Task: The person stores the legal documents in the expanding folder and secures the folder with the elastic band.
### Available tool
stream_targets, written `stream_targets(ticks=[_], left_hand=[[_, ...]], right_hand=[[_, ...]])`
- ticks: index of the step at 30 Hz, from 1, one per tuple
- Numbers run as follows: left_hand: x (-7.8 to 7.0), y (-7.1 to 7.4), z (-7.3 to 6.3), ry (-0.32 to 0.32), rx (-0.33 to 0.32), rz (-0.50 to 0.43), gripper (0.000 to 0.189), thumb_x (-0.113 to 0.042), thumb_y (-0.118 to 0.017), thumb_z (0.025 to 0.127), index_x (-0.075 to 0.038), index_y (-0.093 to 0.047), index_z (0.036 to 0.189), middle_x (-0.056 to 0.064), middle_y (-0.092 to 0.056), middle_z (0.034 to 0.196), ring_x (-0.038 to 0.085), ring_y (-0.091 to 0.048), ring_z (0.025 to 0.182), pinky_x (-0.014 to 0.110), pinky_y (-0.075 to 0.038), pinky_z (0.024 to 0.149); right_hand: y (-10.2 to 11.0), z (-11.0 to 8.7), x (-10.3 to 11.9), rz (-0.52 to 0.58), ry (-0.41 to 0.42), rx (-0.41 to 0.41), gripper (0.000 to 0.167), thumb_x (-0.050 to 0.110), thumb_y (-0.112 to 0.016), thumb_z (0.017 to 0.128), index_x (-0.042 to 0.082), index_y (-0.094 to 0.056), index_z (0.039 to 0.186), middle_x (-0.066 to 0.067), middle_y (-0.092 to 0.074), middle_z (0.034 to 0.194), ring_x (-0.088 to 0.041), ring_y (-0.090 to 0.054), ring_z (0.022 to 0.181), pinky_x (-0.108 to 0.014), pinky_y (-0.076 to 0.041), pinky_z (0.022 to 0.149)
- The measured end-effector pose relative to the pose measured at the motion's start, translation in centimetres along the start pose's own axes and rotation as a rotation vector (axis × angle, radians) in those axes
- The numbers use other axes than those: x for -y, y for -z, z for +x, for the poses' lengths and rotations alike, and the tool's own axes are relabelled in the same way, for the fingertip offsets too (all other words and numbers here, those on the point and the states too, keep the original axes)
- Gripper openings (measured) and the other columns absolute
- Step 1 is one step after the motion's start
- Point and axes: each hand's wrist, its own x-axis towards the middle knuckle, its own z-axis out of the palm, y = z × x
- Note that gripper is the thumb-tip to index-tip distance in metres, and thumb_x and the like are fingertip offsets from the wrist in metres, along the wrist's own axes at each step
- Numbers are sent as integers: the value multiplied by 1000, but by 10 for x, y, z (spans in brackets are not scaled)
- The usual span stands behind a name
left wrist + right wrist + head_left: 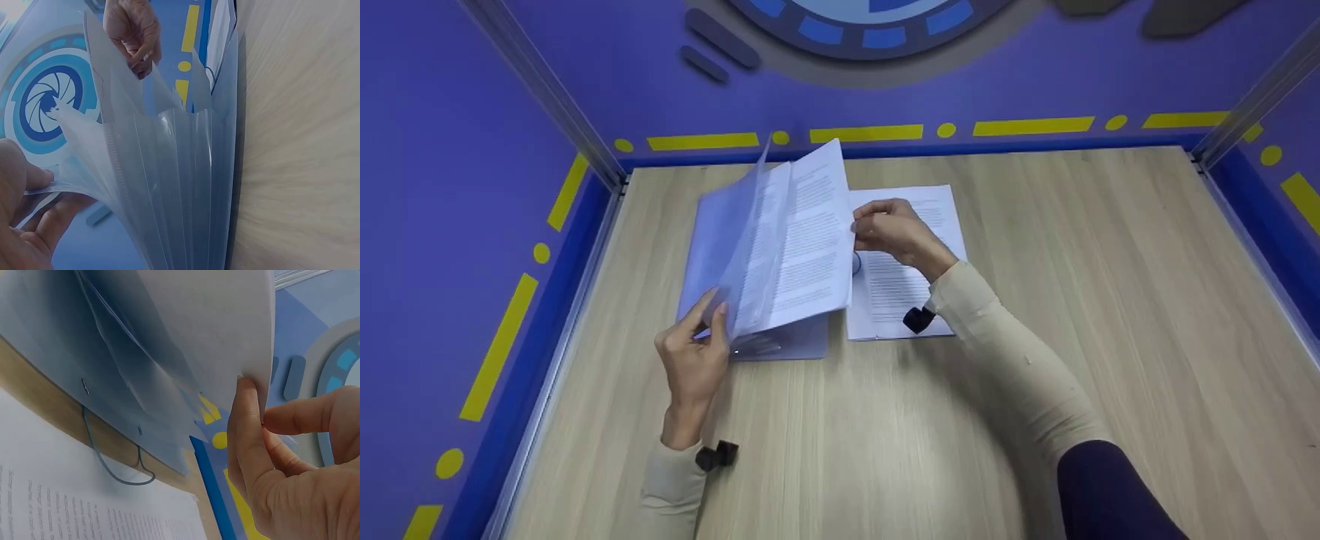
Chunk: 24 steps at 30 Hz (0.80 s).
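Note:
A translucent plastic expanding file folder [718, 225] stands fanned apart on the left half of the table, its pleated pockets [180, 169] showing in the left wrist view. My left hand [694, 364] pinches a clear plastic panel of it near the front edge, thumb on one side and fingers on the other. Printed sheets [816, 232] lie between the folder's panels and stick out to the right. Between thumb and fingers, my right hand [896, 231] pinches their right edge. A thin elastic cord [115, 477] loops from the folder's cover.
Another stack of printed paper [896, 296] lies flat on the wooden table [1110, 300], under my right hand and beside the folder. Blue panels [1035, 82] with yellow marks wall the table at the back and both sides. Each wrist wears a small black camera [917, 320].

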Motion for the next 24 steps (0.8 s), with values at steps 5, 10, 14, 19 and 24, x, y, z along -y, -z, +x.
stream_targets(ticks=[5,10,14,19,24], left_hand=[[-1,0,0,-10,9,11,25,11,-74,94,8,-78,118,24,-80,102,30,-78,78,11,-59,64],[-2,-1,0,-18,11,8,25,11,-74,93,8,-78,118,25,-80,100,28,-77,80,12,-59,64],[-1,-1,0,-28,9,2,25,11,-75,93,8,-78,117,24,-80,98,28,-77,78,13,-59,63],[0,-1,1,-36,11,-6,24,11,-75,93,7,-78,117,24,-80,99,30,-78,77,14,-60,63],[0,-1,1,-45,8,-13,25,13,-75,92,8,-78,117,25,-80,104,31,-78,83,15,-60,62]], right_hand=[[-6,1,-4,-9,-8,20,14,1,-69,98,-3,-68,111,-14,-69,100,-18,-73,82,-32,-67,82],[-14,3,-6,-13,-4,35,12,1,-69,99,-3,-68,111,-13,-66,100,-17,-71,80,-30,-66,79],[-20,4,-8,-5,3,49,10,0,-68,99,-3,-68,109,-13,-66,99,-17,-71,79,-30,-67,81],[-27,8,-11,13,9,49,10,-2,-68,98,-5,-67,107,-11,-66,95,-16,-72,77,-35,-67,87],[-35,9,-13,3,-4,47,12,-2,-68,98,-5,-68,110,-12,-67,97,-16,-73,79,-33,-66,87]])
